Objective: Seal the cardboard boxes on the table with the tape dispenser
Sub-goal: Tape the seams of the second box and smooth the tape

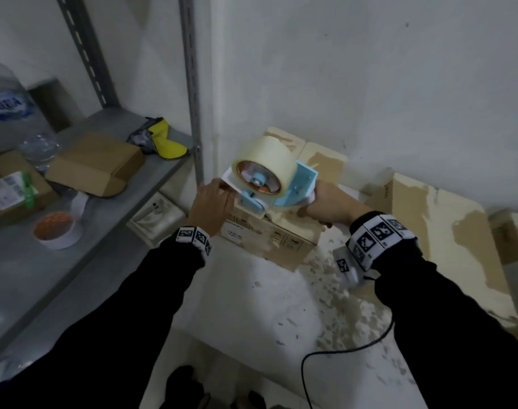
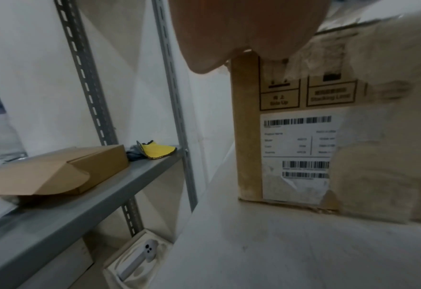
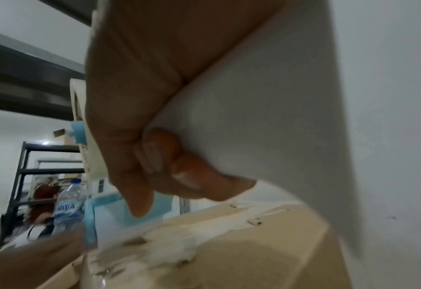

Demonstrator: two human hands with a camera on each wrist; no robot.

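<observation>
standing against the white wall (image 1: 369,84), a gray metal shelf (image 1: 83,231) to the left carries a flat brown box (image 1: 95,165) and a spare tape roll (image 1: 57,230). on the white table (image 1: 251,305) sits the cardboard box (image 1: 269,234), its label facing the left wrist camera. the blue tape dispenser (image 1: 266,178) rests on the box top. the right hand (image 1: 328,205) has fingers wrapped round its white handle; the left hand (image 1: 212,199) pinches the tape's loose end at the box's left edge
</observation>
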